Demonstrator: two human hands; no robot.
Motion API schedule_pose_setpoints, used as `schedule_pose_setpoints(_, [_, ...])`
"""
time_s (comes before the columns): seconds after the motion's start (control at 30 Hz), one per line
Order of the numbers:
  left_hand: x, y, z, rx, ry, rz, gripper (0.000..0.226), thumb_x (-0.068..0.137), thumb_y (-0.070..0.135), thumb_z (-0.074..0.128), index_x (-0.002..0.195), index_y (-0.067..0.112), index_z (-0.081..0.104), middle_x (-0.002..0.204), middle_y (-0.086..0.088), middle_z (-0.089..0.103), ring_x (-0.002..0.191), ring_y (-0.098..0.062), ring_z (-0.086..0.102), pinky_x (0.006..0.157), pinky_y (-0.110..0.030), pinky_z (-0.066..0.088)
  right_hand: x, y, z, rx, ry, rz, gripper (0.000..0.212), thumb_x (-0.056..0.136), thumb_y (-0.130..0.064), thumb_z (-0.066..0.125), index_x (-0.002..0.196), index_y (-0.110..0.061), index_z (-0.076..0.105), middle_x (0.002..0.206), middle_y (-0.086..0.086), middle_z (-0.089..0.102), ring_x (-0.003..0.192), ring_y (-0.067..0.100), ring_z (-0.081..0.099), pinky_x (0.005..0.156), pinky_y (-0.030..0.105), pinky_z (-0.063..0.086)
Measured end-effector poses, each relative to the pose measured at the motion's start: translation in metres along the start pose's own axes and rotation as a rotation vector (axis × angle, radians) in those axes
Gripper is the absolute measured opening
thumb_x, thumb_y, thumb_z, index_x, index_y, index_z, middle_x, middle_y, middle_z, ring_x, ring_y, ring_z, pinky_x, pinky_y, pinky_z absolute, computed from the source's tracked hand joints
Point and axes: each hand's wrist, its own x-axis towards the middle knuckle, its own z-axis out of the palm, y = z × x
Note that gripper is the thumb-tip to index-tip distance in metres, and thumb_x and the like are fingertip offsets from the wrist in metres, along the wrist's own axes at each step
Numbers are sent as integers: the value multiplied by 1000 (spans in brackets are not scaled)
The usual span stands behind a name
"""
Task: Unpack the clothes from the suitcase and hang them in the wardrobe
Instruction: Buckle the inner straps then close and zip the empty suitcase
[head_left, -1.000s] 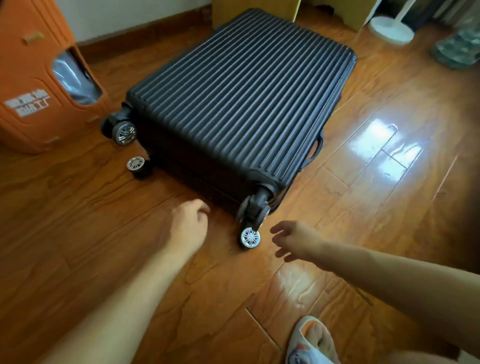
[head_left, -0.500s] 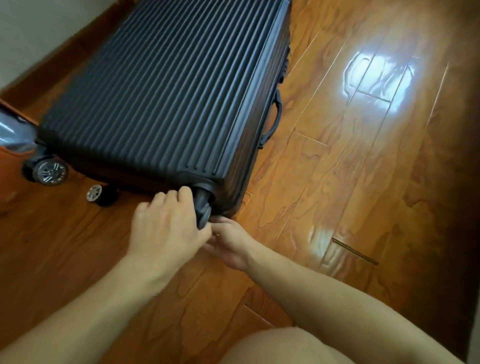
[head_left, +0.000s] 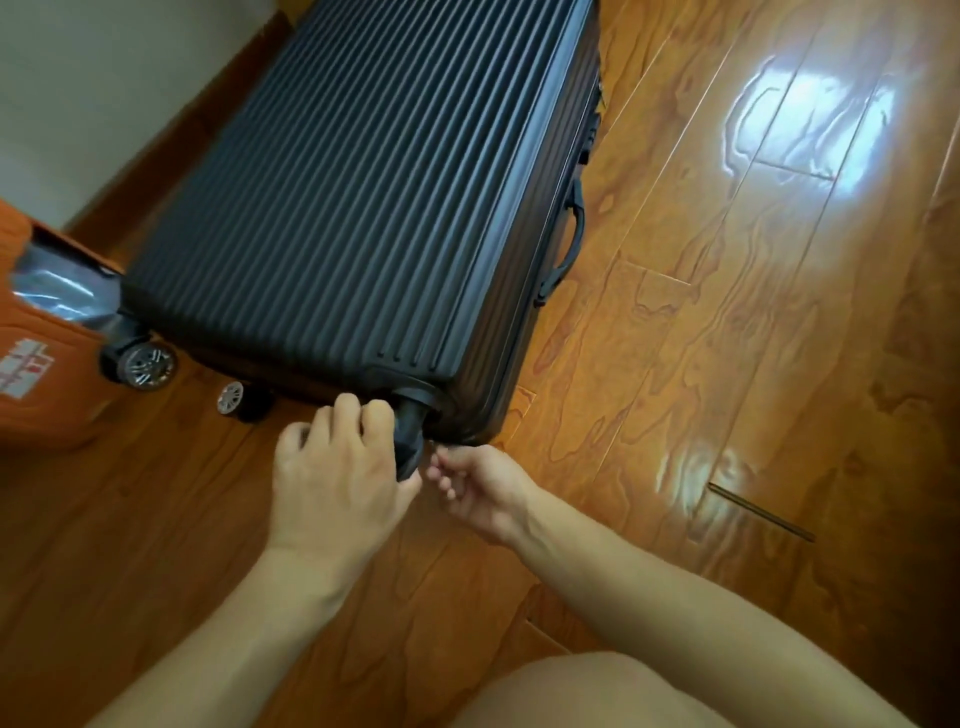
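A black ribbed hard-shell suitcase (head_left: 363, 208) lies flat and closed on the wooden floor, so no clothes show. My left hand (head_left: 337, 467) is at its near right corner, fingers curled against the corner wheel (head_left: 410, 441). Just to the right of that wheel, my right hand (head_left: 478, 488) pinches a small metal zipper pull (head_left: 434, 448) at the suitcase's edge. The side carry handle (head_left: 566, 244) faces right. No wardrobe is in view.
An orange plastic container (head_left: 36, 374) stands at the left, close to the suitcase's far wheels (head_left: 140, 364). A white wall with a wooden skirting board (head_left: 171, 130) runs behind. Glossy floorboards (head_left: 727, 364) stretch to the right. My bare knee (head_left: 623, 696) shows at the bottom.
I have dropped closer to the suitcase. Both hands moved from the open floor to its near corner; the left closed on the wheel and the right pinched the zipper pull.
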Motion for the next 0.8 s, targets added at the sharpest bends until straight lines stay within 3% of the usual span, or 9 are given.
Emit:
schedule_pose_setpoints(0.2, [-23, -30, -4, -6, -66, -46, 53, 73, 45, 79, 101, 14, 46, 90, -6, 48, 85, -29, 57, 85, -49, 46, -21, -39, -22, -119, -1, 39, 30, 97, -6, 45, 69, -8, 58, 59, 3, 51, 40, 5, 37, 43, 15, 27])
schedule_pose_setpoints(0.4, [-56, -80, -2, 18, -201, -105, 53, 64, 33, 90, 92, 12, 51, 85, -7, 48, 84, -34, 57, 83, -52, 47, 3, -106, -19, 76, 30, -69, 19, 94, -8, 44, 83, -11, 58, 69, -2, 49, 47, 3, 34, 51, 14, 22])
schedule_pose_setpoints(0.47, [-65, -94, 1, 42, -251, -139, 56, 60, 29, 93, 93, 9, 52, 91, -12, 51, 93, -38, 56, 89, -57, 47, 7, -118, -18, -14, 52, -103, 17, 95, -11, 45, 86, -13, 59, 71, -2, 50, 50, 4, 37, 52, 15, 24])
schedule_pose_setpoints(0.53, [-72, -100, 0, 11, -220, -196, 68, 60, 34, 92, 105, 1, 53, 117, -28, 53, 121, -49, 49, 104, -65, 39, 5, -115, -17, -231, 40, -106, 19, 100, -17, 46, 85, -16, 59, 70, -2, 50, 53, 6, 41, 50, 18, 32])
schedule_pose_setpoints(0.57, [-72, -100, -3, -50, -131, -195, 72, 65, 41, 84, 114, -1, 50, 132, -32, 46, 133, -52, 40, 109, -66, 34, 4, -111, -17, -409, 67, -129, 23, 103, -21, 47, 84, -16, 58, 69, -2, 50, 54, 8, 44, 51, 20, 37])
schedule_pose_setpoints(0.67, [-45, -78, -21, -238, 151, 8, 62, 79, 43, 61, 124, 3, 47, 139, -31, 41, 135, -50, 39, 112, -63, 35, -3, -108, -13, -1267, 207, -409, 31, 106, -32, 45, 83, -15, 58, 69, -3, 58, 52, 9, 57, 54, 24, 44])
schedule_pose_setpoints(0.73, [-3, -52, -33, -231, 164, 69, 60, 87, 38, 62, 135, 5, 48, 144, -27, 39, 137, -47, 38, 112, -63, 36, -4, -117, -13, -1824, 241, -653, 29, 106, -29, 42, 86, -14, 56, 74, -4, 59, 61, 15, 63, 57, 26, 45])
schedule_pose_setpoints(0.8, [47, -26, -38, -181, 61, 24, 79, 91, 51, 60, 154, 13, 32, 156, -24, 27, 146, -43, 28, 118, -62, 30, -3, -123, -14, -2103, 229, -811, 23, 104, -26, 42, 90, -14, 56, 79, -2, 60, 68, 22, 65, 59, 31, 51])
